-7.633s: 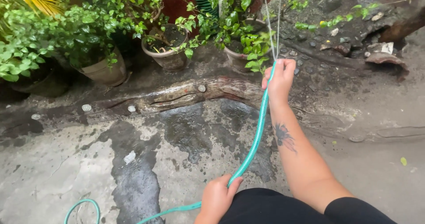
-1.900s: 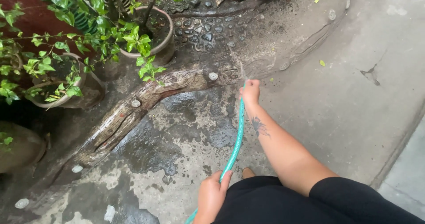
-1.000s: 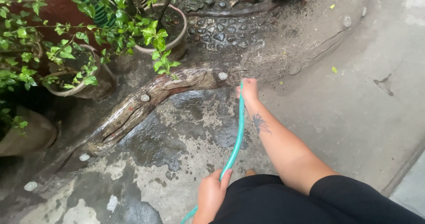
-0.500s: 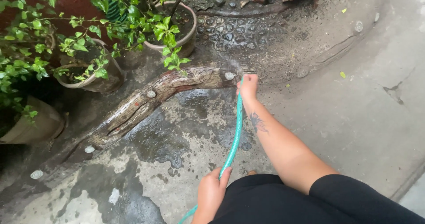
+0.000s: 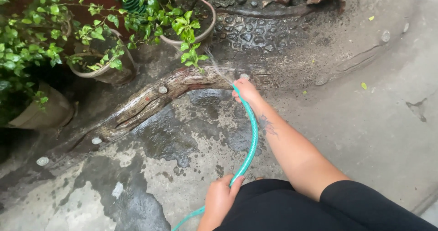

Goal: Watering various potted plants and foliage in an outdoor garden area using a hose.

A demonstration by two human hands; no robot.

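Holding a teal ribbed garden hose point(image 5: 252, 140), thin and curved, running from bottom centre up across wet concrete floor point(image 5: 182, 135) to the log-shaped curb point(image 5: 155, 96). My right hand point(image 5: 246, 90) fingers curl tight around the hose end, pinching it; water spray point(image 5: 216, 67) fans up-left toward the leafy clay pot point(image 5: 200, 28). My left hand point(image 5: 219, 201) wraps loosely lower on the hose, index finger lying along it. Versus half a second ago: the hose end now points left at the pots, with more bend.
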